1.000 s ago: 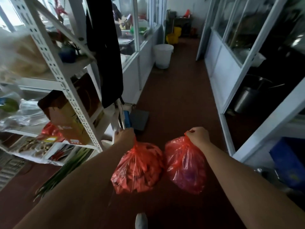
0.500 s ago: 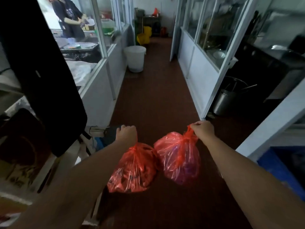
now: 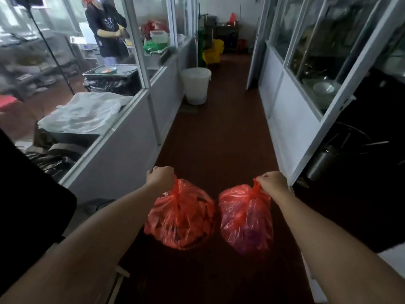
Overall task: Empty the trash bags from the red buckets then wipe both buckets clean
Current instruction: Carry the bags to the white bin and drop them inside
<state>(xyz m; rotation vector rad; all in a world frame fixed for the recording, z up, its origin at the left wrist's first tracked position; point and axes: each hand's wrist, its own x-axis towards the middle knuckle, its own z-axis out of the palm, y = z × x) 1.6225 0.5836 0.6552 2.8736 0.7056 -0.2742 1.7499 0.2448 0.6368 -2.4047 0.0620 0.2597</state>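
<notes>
Two full red trash bags hang in front of me over a dark red corridor floor. My left hand grips the gathered neck of the left red trash bag. My right hand grips the twisted top of the right red trash bag. The bags hang side by side, almost touching. Neither red bucket is in view.
A narrow corridor runs ahead between white glazed partitions on both sides. A white bucket stands at the left wall further on, a yellow mop bucket beyond it. A person stands behind the left glass. A metal pot sits low right.
I have moved forward along the corridor past the shelf rack, which has left the view. Both bags still hang from my hands, now slightly further apart.
</notes>
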